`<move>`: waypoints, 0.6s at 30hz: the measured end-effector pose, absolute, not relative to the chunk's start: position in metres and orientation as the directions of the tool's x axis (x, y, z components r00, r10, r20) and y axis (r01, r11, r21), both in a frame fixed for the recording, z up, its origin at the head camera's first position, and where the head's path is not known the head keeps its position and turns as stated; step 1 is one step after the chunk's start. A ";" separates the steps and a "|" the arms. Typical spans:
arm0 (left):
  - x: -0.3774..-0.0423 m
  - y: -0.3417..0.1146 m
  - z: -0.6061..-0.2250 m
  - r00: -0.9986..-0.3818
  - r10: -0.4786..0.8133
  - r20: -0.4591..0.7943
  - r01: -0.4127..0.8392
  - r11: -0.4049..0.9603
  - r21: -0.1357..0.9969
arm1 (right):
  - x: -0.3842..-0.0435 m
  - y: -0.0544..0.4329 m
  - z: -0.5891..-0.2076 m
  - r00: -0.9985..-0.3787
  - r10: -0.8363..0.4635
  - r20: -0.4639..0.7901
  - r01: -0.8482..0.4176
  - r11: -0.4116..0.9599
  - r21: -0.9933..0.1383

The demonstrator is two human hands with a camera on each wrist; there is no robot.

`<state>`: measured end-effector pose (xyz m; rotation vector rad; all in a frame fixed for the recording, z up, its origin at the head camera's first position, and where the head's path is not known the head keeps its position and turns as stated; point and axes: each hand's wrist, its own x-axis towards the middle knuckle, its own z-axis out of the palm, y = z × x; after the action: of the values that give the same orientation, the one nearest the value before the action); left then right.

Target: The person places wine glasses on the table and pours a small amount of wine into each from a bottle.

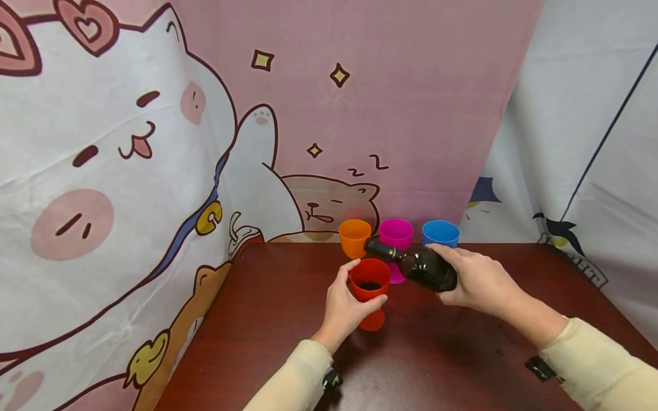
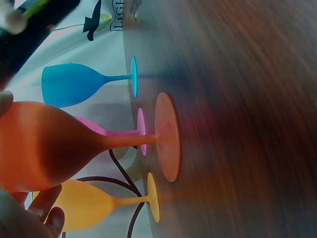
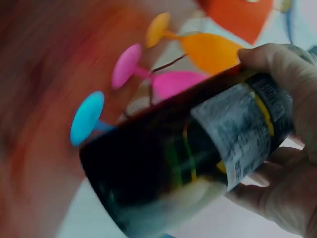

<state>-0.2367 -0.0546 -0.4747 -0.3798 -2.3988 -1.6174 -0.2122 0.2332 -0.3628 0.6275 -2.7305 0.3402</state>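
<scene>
My left hand (image 1: 343,305) grips the bowl of a red goblet (image 1: 371,294), thumb and fingers around it. Dark liquid shows inside. In the left wrist view the goblet's bowl (image 2: 59,146), stem and round foot appear from the side; whether the foot touches the table I cannot tell. My right hand (image 1: 480,281) holds a dark glass wine bottle (image 1: 428,268) by its body, tilted nearly level. The bottle's neck points left, just above and behind the goblet's rim; no stream is visible. A pale label (image 3: 237,131) shows on the bottle in the right wrist view.
Behind stand an orange goblet (image 1: 354,237), a magenta goblet (image 1: 396,233) and a blue goblet (image 1: 440,233), in a row near the far edge of the dark wooden table (image 1: 288,319). A printed cloth (image 1: 411,114) hangs behind the table and on its left.
</scene>
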 end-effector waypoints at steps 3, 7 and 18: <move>-0.237 -0.054 -0.476 -0.941 0.090 0.326 0.336 0.361 0.870 | -0.212 0.228 -0.366 -0.872 -0.290 0.395 -0.435 0.828 -0.353; -0.237 -0.053 -0.476 -0.938 0.087 0.335 0.343 0.358 0.869 | -0.206 0.233 -0.363 -0.897 -0.149 0.415 -0.385 0.724 -0.573; -0.236 -0.053 -0.475 -0.933 0.076 0.351 0.354 0.351 0.867 | -0.180 0.309 -0.359 -0.843 0.274 0.463 -0.282 0.509 -0.813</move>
<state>-0.2357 -0.0534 -0.4754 -0.3855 -2.3655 -1.6137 -0.1799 0.3087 -0.3592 0.0062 -2.2038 1.3280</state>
